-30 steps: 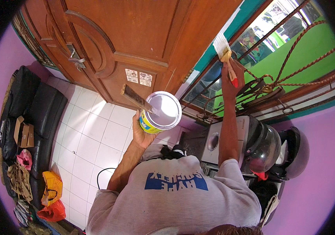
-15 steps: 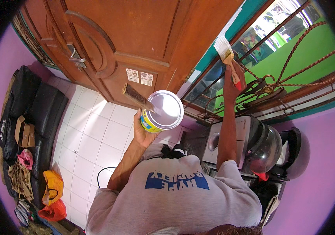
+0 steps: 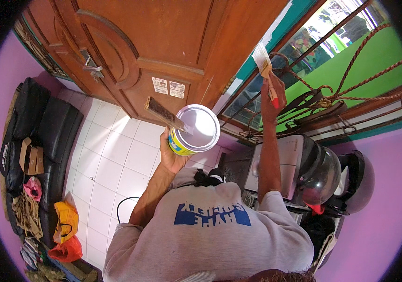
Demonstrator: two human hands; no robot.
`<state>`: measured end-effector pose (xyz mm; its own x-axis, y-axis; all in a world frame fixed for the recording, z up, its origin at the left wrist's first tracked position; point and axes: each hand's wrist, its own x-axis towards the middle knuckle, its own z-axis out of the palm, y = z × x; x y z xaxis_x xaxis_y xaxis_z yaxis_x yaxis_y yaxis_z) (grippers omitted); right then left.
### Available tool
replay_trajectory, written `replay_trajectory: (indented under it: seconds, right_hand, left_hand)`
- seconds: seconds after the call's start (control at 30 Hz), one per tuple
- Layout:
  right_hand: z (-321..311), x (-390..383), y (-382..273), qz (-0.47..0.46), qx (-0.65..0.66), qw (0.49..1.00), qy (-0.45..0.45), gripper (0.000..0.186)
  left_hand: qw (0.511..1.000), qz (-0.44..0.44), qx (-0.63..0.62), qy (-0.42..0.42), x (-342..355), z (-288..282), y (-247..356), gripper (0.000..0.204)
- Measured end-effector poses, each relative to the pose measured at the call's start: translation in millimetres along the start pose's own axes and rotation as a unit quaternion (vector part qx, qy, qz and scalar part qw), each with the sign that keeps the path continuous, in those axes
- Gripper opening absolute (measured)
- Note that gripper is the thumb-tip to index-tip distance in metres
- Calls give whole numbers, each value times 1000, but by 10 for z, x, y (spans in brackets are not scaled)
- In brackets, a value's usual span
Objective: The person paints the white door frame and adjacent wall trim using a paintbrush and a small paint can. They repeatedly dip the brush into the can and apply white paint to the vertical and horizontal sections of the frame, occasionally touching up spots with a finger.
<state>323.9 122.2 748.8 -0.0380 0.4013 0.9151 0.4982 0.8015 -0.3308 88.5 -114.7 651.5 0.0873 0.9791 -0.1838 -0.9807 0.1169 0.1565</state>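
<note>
The room has purple walls [image 3: 380, 181] and a floor [image 3: 101, 167] of white tiles with sunlight across part of it. A brown panelled wooden door [image 3: 173, 35] fills the upper middle, with a metal handle [image 3: 93, 69] and a set of small stickers [image 3: 168, 88]. To its right runs a teal strip [image 3: 244, 71] of frame, partly coated white, and beyond it a window with a grille [image 3: 352, 68] of twisted bars. A black sofa [image 3: 56, 129] stands along the left, bearing a brown cardboard box [image 3: 33, 157] and a pink bag [image 3: 33, 189]. A yellow bag [image 3: 67, 220] and a red bag [image 3: 67, 249] lie near its lower end. At the right, below the window, a dark helmet [image 3: 325, 171] sits beside a grey boxy appliance [image 3: 281, 155].

The left hand [image 3: 172, 157] is clamped around the side of a paint can [image 3: 181, 144], held up in front of the chest near the door. Pale paint [image 3: 206, 128] shows inside, and a wooden stick [image 3: 162, 114] leans over the rim, its lower end in the can. The right hand [image 3: 274, 99] is closed on the handle of a paintbrush [image 3: 264, 65], its whitened bristles at the teal strip; whether they touch it is hard to tell.
</note>
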Motion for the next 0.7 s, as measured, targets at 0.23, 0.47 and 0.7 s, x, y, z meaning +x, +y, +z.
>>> replay_trajectory:
  seconds: [0.23,0.47,0.7]
  right_hand:
    - [52,-158,12,36,8,999,-6,30]
    - [-44,-314,-93,111,57,992,13,28]
    - [-463,-495,-316,353,312,880,55,33]
  left_hand:
    - [1000,19,17,10,-30,30,7,72]
    - [1000,7,10,27,-35,-12,3,71]
    - [1000,21,-8,9,17,-88,-11,71]
